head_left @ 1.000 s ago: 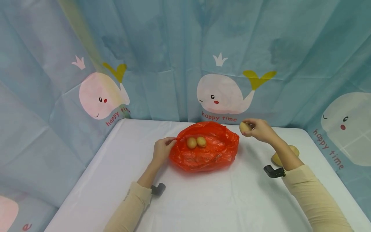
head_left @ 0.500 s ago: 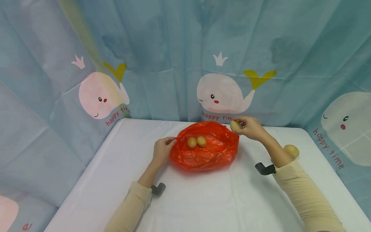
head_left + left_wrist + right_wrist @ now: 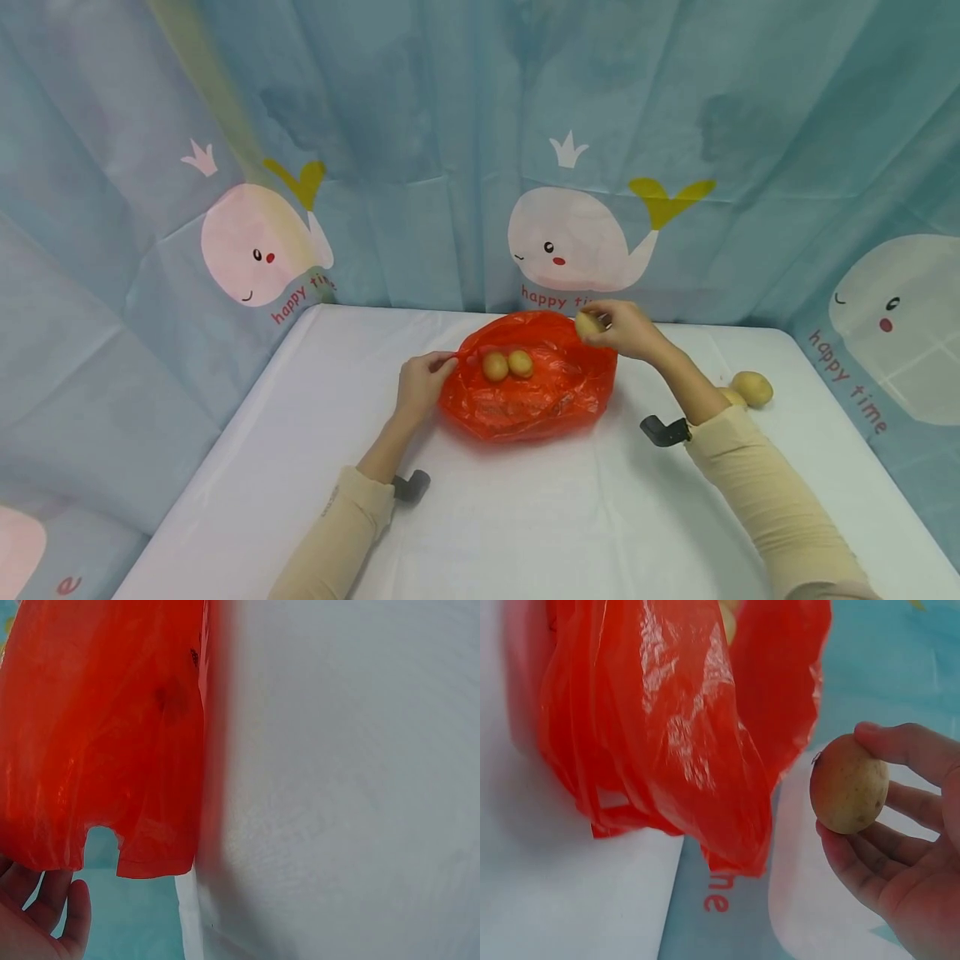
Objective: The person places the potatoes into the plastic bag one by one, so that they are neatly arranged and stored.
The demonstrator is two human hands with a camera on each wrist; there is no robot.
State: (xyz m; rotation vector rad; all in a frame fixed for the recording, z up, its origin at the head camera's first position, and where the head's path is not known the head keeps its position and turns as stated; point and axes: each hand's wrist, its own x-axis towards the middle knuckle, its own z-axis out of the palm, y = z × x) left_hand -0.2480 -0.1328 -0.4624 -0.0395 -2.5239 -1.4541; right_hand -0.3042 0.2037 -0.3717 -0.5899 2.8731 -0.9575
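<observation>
A red plastic bag lies with its mouth spread on the white table, two potatoes side by side inside. The left hand pinches the bag's left rim; in the left wrist view that hand is partly cut off beside the bag. Above the bag's back right edge, the right hand holds a potato by its fingertips. The right wrist view shows this potato between thumb and fingers of the right hand, just beside the bag.
Two more potatoes rest on the right side of the white table, one partly behind the right forearm. A blue curtain with whale prints stands behind the table and along both sides. Each wrist wears a black device.
The right hand has carried its potato leftward, from beside the bag to over its back right edge. More of the potatoes on the right now shows. The left hand has stayed at the rim.
</observation>
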